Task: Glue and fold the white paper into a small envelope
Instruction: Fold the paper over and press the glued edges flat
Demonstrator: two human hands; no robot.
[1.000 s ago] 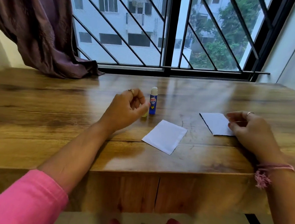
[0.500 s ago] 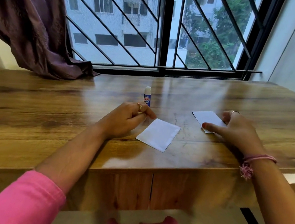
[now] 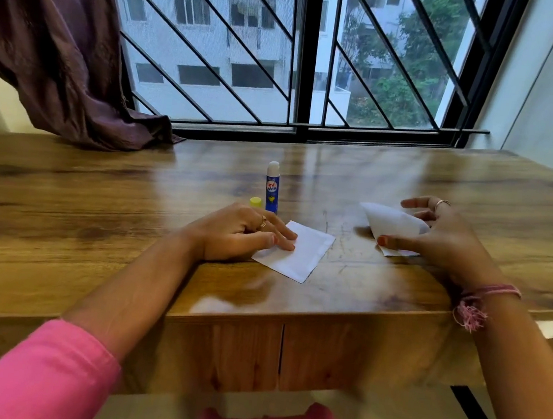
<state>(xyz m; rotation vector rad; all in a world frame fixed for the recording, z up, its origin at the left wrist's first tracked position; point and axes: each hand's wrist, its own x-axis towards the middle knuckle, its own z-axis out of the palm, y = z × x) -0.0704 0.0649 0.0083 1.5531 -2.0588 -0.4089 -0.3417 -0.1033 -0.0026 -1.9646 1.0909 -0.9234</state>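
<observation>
Change: right hand (image 3: pixel 444 238) has lifted the second paper (image 3: pixel 392 224) off the table (image 3: pixel 94 223).
Left hand (image 3: pixel 238 231): fingers flat, pressing white paper (image 3: pixel 298 251) near table's front edge.
Right grip: pinching second paper, tilted up.
Glue stick (image 3: pixel 272 188): upright, uncapped, yellow cap (image 3: pixel 255 201) just beside.

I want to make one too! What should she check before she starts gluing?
1. Glue stick open: ok, it stands upright with its yellow cap off beside it.
2. Flat paper held steady: ok, left hand fingers rest on its edge.
3. Second paper lying flat: not ok, the right hand is lifting it.
4. A hand free to take the glue: not ok, both are on paper.
5. Glue already on either paper: cannot tell.
</observation>
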